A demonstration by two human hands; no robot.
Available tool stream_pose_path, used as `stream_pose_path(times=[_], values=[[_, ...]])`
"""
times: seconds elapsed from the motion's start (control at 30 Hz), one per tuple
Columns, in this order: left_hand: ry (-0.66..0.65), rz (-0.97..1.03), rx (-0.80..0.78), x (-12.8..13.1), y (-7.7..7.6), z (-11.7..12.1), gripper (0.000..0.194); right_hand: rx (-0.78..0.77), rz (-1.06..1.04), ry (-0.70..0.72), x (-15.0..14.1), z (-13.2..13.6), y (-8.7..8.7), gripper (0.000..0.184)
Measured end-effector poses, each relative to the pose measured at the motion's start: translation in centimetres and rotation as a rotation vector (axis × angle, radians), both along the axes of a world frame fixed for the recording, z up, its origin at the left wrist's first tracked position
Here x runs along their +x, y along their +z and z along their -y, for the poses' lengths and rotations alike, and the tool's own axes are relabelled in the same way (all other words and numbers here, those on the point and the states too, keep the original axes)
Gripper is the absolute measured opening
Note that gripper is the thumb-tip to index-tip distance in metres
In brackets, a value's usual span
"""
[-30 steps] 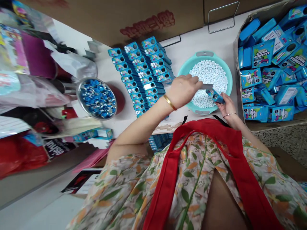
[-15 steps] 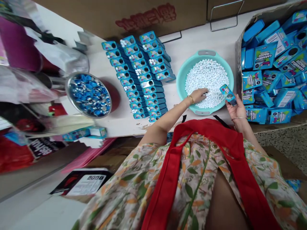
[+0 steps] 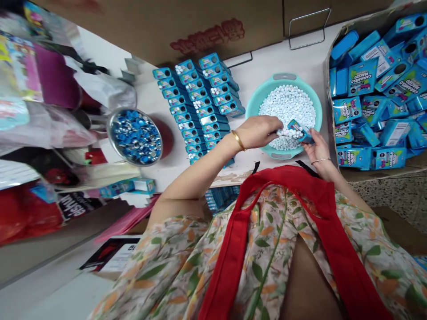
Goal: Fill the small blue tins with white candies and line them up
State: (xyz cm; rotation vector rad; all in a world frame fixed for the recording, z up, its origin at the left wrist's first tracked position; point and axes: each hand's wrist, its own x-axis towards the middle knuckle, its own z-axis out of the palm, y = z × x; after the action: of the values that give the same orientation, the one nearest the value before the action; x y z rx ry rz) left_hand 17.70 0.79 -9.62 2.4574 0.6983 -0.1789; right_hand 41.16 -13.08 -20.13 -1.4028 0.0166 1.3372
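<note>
My right hand holds a small blue candy box over the near side of a teal basin full of small white candies. My left hand, with a gold bangle on its wrist, is cupped around a clump of white candies and pressed against the box's opening. Left of the basin, several small blue boxes stand in neat rows on the white table.
A cardboard carton packed with blue boxes stands at the right. A metal bowl of blue caps sits at the left, beside plastic bags and clutter. A big brown carton stands behind the rows. A red apron strap crosses my front.
My left hand dipped into the basin, came up with white candies and moved to the box. My right hand tilted the box toward it.
</note>
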Motion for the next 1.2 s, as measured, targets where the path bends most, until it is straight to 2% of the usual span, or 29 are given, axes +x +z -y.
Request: stream_pose_path(times=[0.1,0.2,0.27,0.33,0.4,0.43,0.5,0.6,0.7,0.8,0.9,0.97,1.03,1.1,1.2], values=[[-0.004,-0.141,0.109,2.0,2.8,1.0,0.026,-0.006,-0.008,0.002,-0.7,-0.1,0.0,0.054],[0.018,-0.199,0.208,3.6,5.2,2.4,0.029,-0.009,-0.015,0.008,-1.0,-0.2,-0.2,0.054],[0.012,-0.201,0.246,4.2,6.3,3.2,0.03,-0.012,-0.016,0.003,-1.0,-0.2,-0.4,0.053],[-0.001,-0.191,0.255,4.2,6.5,3.3,0.032,-0.005,-0.028,-0.008,-0.9,-0.2,-0.6,0.053],[0.03,-0.186,0.252,3.2,5.3,2.6,0.033,0.004,-0.045,-0.016,-0.7,-0.2,-0.7,0.054],[0.071,-0.188,0.252,2.4,4.1,1.8,0.035,0.004,-0.048,-0.018,-0.5,-0.2,-0.7,0.054],[0.183,-0.211,0.247,0.5,0.6,0.0,0.041,-0.006,-0.034,-0.012,-0.1,-0.1,-0.7,0.053],[0.3,-0.315,0.155,-1.3,-6.1,-2.1,0.039,-0.015,-0.011,-0.003,0.6,-0.1,-0.6,0.046],[0.302,-0.347,-0.033,0.4,-11.8,-1.7,0.037,-0.029,-0.011,-0.026,1.3,0.0,-0.3,0.039],[0.277,-0.212,-0.185,4.8,-15.0,0.6,0.041,-0.05,0.007,-0.053,1.8,0.1,0.2,0.034],[0.278,-0.082,-0.305,7.9,-16.0,2.4,0.044,-0.062,0.035,-0.076,2.2,0.3,0.7,0.031],[0.302,-0.012,-0.365,7.5,-16.1,2.6,0.043,-0.074,0.062,-0.069,2.5,0.5,1.1,0.029],[0.318,0.046,-0.383,5.4,-15.6,2.1,0.04,-0.088,0.084,-0.062,2.5,0.5,1.2,0.028],[0.318,0.097,-0.348,2.4,-14.3,1.3,0.036,-0.1,0.086,-0.076,2.4,0.5,1.2,0.029],[0.281,0.154,-0.251,-1.7,-10.9,0.3,0.034,-0.097,0.074,-0.088,1.8,0.2,0.9,0.031]])
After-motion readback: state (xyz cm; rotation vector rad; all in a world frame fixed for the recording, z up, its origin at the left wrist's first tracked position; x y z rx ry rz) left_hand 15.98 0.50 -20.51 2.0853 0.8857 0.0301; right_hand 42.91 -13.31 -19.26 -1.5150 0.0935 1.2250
